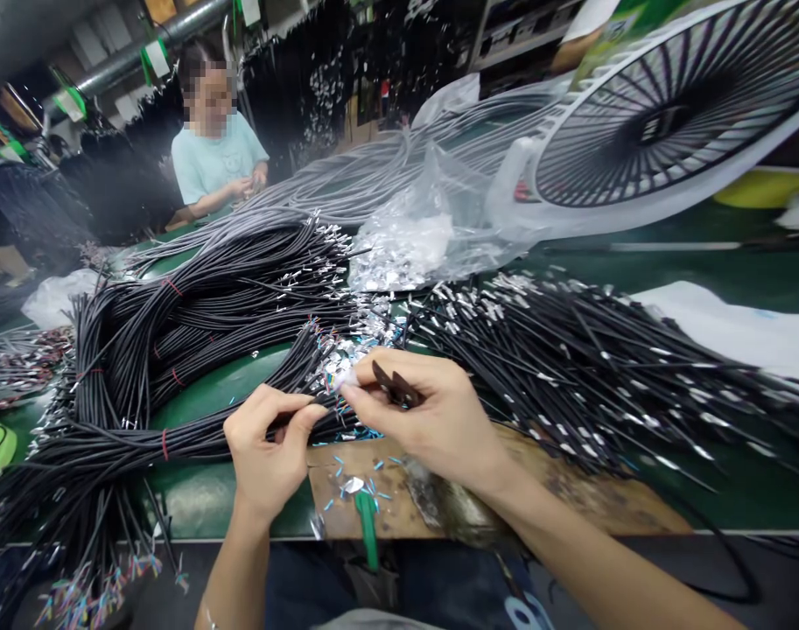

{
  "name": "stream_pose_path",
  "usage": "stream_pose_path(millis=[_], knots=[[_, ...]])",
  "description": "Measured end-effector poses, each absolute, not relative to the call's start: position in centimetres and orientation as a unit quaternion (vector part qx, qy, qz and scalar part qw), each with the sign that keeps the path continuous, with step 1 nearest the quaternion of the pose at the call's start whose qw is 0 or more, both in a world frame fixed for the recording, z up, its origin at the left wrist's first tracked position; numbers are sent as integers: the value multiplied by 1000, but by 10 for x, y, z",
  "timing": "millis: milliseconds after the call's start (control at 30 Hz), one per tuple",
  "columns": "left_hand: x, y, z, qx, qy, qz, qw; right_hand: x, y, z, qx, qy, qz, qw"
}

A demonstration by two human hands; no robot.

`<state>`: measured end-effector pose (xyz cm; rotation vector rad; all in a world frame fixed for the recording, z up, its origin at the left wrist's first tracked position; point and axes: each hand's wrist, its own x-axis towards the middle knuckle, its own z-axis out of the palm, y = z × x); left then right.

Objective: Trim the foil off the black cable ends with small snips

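At the far left, a looped bundle of black cables (143, 350), bound here and there with red ties, lies on the green table (202, 499), its stripped ends trailing over the near edge. Behind it, at the far side of the table, a co-worker in a pale teal shirt (215, 162) sits with both hands together. The left hand (268, 451) is closed, with thumb and forefinger pinching one black cable (320, 399) just short of its end. That cable runs a short way up and right to the right hand (438, 416), whose fingertips nip its foil-wrapped tip while a dark tool (395, 387) is tucked under the curled fingers. Below both hands lies a worn wooden board (570, 490) scattered with blue snippets, with a green-handled tool (367, 525) at its near edge. Beyond are a clear plastic bag of silver scraps (405, 241), a heap of loose black wires (602, 367) and a white fan (668, 122).
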<state>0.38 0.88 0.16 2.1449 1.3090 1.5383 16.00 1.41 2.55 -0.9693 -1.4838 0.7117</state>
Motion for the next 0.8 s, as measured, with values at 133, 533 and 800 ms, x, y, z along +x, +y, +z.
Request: stream_pose_path(millis=[133, 533, 800], knots=[[3, 8, 1, 731, 436, 514, 108, 160, 20, 27, -419, -566, 463, 538], [1, 9, 2, 729, 466, 482, 137, 162, 21, 20, -413, -489, 526, 560], [3, 8, 1, 736, 470, 462, 153, 157, 16, 13, -390, -528, 462, 596]])
